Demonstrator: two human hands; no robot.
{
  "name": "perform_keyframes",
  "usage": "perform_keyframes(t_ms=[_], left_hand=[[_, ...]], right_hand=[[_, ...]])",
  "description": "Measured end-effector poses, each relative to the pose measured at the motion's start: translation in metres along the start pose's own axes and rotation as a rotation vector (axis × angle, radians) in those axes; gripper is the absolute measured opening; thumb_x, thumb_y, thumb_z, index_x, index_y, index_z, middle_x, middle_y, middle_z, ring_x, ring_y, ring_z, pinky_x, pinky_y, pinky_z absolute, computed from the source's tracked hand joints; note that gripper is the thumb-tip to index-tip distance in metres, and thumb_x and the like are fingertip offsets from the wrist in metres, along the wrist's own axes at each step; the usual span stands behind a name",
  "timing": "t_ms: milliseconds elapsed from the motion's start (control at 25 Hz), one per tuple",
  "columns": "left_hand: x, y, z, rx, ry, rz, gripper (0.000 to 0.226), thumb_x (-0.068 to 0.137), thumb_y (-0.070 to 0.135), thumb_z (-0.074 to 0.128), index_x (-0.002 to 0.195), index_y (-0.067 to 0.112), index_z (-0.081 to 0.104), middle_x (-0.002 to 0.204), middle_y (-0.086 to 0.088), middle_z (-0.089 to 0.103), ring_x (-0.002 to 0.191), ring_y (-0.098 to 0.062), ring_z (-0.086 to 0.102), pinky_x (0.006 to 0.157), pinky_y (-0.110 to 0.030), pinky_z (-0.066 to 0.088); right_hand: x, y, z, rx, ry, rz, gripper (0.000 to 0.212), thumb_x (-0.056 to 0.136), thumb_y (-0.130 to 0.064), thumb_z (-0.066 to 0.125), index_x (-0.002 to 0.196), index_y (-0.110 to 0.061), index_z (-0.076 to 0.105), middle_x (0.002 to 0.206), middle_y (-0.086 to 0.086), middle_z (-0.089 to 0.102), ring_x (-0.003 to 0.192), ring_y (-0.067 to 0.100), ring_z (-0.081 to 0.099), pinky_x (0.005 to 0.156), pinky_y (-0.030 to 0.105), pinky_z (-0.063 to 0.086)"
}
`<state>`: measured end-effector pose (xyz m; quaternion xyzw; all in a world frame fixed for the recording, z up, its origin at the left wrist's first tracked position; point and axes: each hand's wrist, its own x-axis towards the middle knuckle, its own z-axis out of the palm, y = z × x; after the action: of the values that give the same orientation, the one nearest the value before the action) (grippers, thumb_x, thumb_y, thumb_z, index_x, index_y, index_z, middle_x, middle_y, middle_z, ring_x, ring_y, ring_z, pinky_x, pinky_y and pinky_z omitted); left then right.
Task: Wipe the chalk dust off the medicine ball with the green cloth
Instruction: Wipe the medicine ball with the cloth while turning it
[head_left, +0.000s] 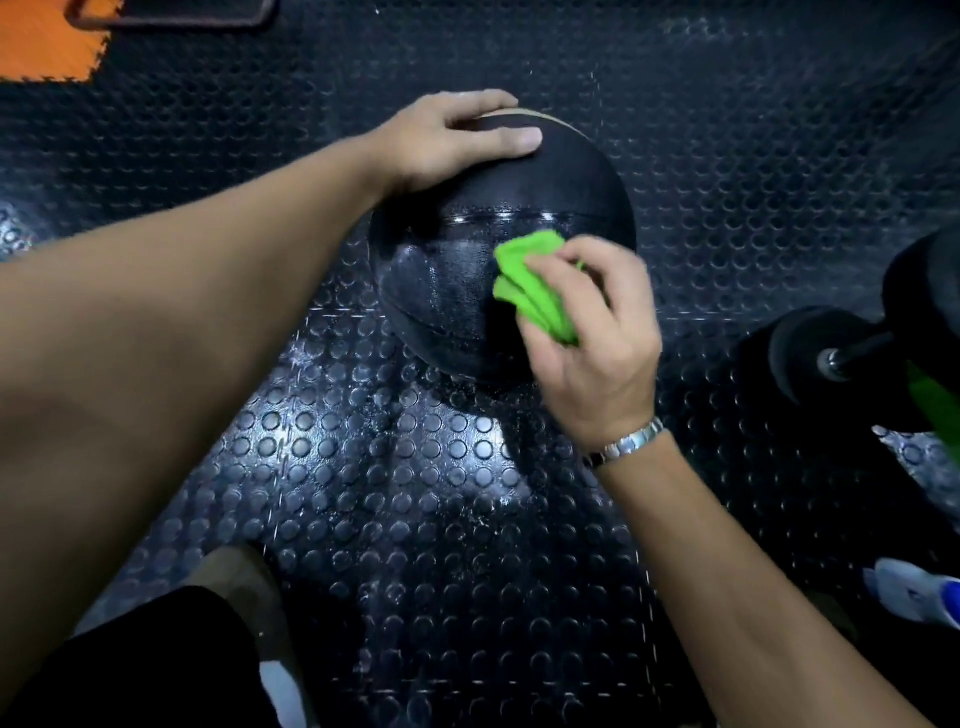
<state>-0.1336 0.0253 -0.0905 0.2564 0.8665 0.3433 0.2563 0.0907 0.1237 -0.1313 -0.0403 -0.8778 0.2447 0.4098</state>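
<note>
A black medicine ball (467, 234) sits on the studded black rubber floor in the middle of the view. My left hand (452, 140) rests flat on its far top side, fingers straight. My right hand (592, 332) grips a bunched bright green cloth (535, 291) and holds it against the ball's near right side. The ball's near face shows a faint pale sheen beside the cloth. A metal watch sits on my right wrist.
A black dumbbell (841, 353) lies on the floor at the right, with something green (930, 395) beside it. A white and blue object (914, 592) is at the lower right edge. An orange mat (47, 41) lies at the top left. My knee (228, 577) is bottom left.
</note>
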Motion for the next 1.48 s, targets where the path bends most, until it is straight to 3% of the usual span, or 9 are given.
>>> perform_keyframes(t_ms=[120, 240, 440, 640, 840, 960, 1120, 1320, 1480], left_hand=[[-0.001, 0.001, 0.007, -0.086, -0.015, 0.022, 0.032, 0.089, 0.055, 0.078, 0.118, 0.047, 0.066, 0.103, 0.031, 0.07, 0.087, 0.021, 0.064, 0.084, -0.003, 0.047], [-0.002, 0.003, 0.008, -0.133, 0.024, 0.026, 0.02, 0.084, 0.058, 0.082, 0.099, 0.051, 0.071, 0.099, 0.027, 0.076, 0.094, 0.01, 0.07, 0.095, -0.013, 0.053], [0.0, 0.002, 0.015, -0.174, 0.065, 0.046, 0.039, 0.072, 0.069, 0.082, 0.102, 0.046, 0.074, 0.112, 0.017, 0.078, 0.111, -0.005, 0.072, 0.11, -0.035, 0.051], [0.0, -0.005, 0.015, -0.191, 0.084, 0.035, 0.036, 0.067, 0.073, 0.082, 0.097, 0.056, 0.074, 0.11, 0.022, 0.077, 0.11, -0.001, 0.071, 0.111, -0.032, 0.05], [0.007, 0.0, 0.019, -0.131, 0.112, 0.0, 0.073, 0.063, 0.079, 0.081, 0.128, 0.047, 0.071, 0.121, 0.029, 0.07, 0.113, 0.01, 0.063, 0.112, -0.021, 0.043], [0.006, -0.001, 0.02, -0.118, 0.128, -0.012, 0.071, 0.058, 0.084, 0.08, 0.122, 0.052, 0.072, 0.12, 0.029, 0.071, 0.115, 0.006, 0.064, 0.111, -0.023, 0.044], [0.006, 0.004, 0.021, -0.123, 0.118, -0.042, 0.052, 0.068, 0.078, 0.079, 0.111, 0.05, 0.074, 0.106, 0.032, 0.072, 0.103, 0.014, 0.062, 0.099, -0.013, 0.044], [0.004, -0.001, 0.021, -0.1, 0.145, -0.006, 0.053, 0.069, 0.077, 0.079, 0.112, 0.047, 0.075, 0.105, 0.026, 0.075, 0.106, 0.005, 0.065, 0.104, -0.019, 0.047], [0.006, 0.004, 0.023, -0.108, 0.128, -0.011, 0.045, 0.071, 0.077, 0.078, 0.104, 0.047, 0.076, 0.094, 0.031, 0.074, 0.094, 0.012, 0.065, 0.098, -0.017, 0.048]], right_hand=[[0.02, -0.01, 0.011, -0.287, -0.12, 0.015, 0.024, 0.086, -0.035, 0.069, 0.108, -0.027, 0.075, 0.12, 0.002, 0.066, 0.103, 0.033, 0.055, 0.083, 0.043, 0.042], [0.003, -0.01, 0.013, -0.36, -0.206, 0.013, 0.037, 0.092, -0.057, 0.058, 0.114, -0.031, 0.072, 0.127, -0.001, 0.064, 0.104, 0.031, 0.055, 0.081, 0.042, 0.04], [0.027, -0.013, 0.032, -0.32, -0.078, -0.009, 0.015, 0.092, -0.033, 0.066, 0.101, -0.027, 0.076, 0.11, -0.001, 0.069, 0.082, 0.029, 0.056, 0.071, 0.04, 0.039], [-0.001, -0.002, 0.02, -0.277, -0.166, -0.384, 0.016, 0.095, -0.026, 0.066, 0.095, -0.016, 0.078, 0.097, 0.002, 0.073, 0.07, 0.029, 0.057, 0.064, 0.038, 0.034], [0.023, -0.02, 0.043, -0.379, -0.125, -0.201, 0.016, 0.096, -0.029, 0.063, 0.093, -0.019, 0.075, 0.093, 0.001, 0.069, 0.076, 0.029, 0.055, 0.068, 0.04, 0.037], [0.001, -0.011, 0.02, -0.351, -0.258, -0.409, 0.02, 0.096, -0.029, 0.06, 0.092, -0.016, 0.074, 0.09, 0.002, 0.068, 0.074, 0.029, 0.055, 0.068, 0.04, 0.034], [0.046, -0.021, 0.038, -0.456, -0.144, -0.147, 0.019, 0.094, -0.031, 0.059, 0.085, -0.02, 0.073, 0.087, 0.001, 0.066, 0.078, 0.029, 0.055, 0.069, 0.04, 0.033], [0.02, -0.021, 0.022, -0.441, -0.31, -0.343, 0.019, 0.092, -0.032, 0.058, 0.085, -0.019, 0.071, 0.088, 0.001, 0.064, 0.079, 0.029, 0.054, 0.071, 0.04, 0.03], [0.05, -0.031, 0.043, -0.534, -0.214, -0.128, 0.018, 0.088, -0.029, 0.059, 0.077, -0.019, 0.069, 0.086, 0.002, 0.063, 0.08, 0.03, 0.055, 0.069, 0.04, 0.028]])
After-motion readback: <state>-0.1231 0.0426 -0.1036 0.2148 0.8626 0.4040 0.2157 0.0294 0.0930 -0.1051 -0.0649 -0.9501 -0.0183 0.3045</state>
